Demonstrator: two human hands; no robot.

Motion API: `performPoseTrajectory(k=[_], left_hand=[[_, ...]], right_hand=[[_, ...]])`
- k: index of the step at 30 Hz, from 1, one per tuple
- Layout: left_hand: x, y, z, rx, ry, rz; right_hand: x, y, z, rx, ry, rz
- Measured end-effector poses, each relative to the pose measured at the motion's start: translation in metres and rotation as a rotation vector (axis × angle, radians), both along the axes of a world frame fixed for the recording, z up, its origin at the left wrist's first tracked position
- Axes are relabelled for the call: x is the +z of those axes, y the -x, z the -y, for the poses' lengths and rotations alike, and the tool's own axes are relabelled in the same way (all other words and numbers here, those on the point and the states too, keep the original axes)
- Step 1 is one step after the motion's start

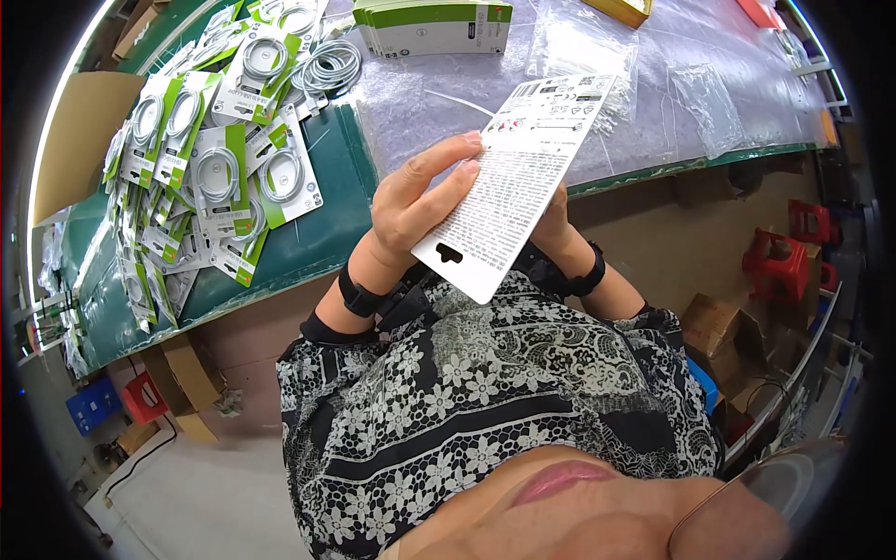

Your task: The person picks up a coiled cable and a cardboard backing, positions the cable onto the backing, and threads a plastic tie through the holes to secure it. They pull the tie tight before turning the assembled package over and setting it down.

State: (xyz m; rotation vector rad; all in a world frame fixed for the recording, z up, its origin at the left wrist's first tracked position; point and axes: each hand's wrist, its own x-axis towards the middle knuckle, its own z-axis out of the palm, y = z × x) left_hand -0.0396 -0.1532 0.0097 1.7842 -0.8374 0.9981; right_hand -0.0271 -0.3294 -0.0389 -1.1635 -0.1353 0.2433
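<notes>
A white cardboard packaging card (pixel 527 173) is tilted in front of my chest, its printed back facing up and its hang hole toward me. My left hand (pixel 420 196) grips the card's left edge, with fingers lying on the printed face. My right hand (pixel 557 224) is behind the card's right edge; its fingers are hidden there. Whatever is on the card's underside does not show. Beyond the card, a thin white strip (pixel 459 101) lies on the table.
At left, a heap of carded cables (pixel 219 177) covers the green tabletop (pixel 327 177). Nearby lies a loose coiled cable (pixel 327 67). A stack of green-and-white cards (pixel 434 30) stands at the back, beside clear plastic bags (pixel 705 103). Red stools (pixel 777 266) are at right.
</notes>
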Motion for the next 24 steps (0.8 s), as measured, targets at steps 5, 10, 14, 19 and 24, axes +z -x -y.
performPoseTrajectory(k=[5, 10, 14, 19, 24], left_hand=[[0.000, -0.002, -0.001, -0.018, -0.034, -0.003], [-0.008, 0.002, -0.002, -0.034, 0.042, -0.096], [-0.021, 0.010, 0.004, 0.012, 0.223, -0.321], [-0.025, 0.011, 0.017, 0.016, 0.711, -0.626], [-0.031, 0.013, 0.013, 0.097, 0.525, -0.532]], right_hand=[[-0.004, 0.005, 0.000, -0.036, -0.016, 0.092], [0.012, 0.004, 0.011, -0.112, 0.434, 0.723], [0.038, 0.009, 0.011, -0.149, 0.215, 0.490], [0.071, 0.000, 0.008, -0.228, 0.486, 0.731], [0.076, -0.007, 0.011, -0.269, 0.722, 1.031]])
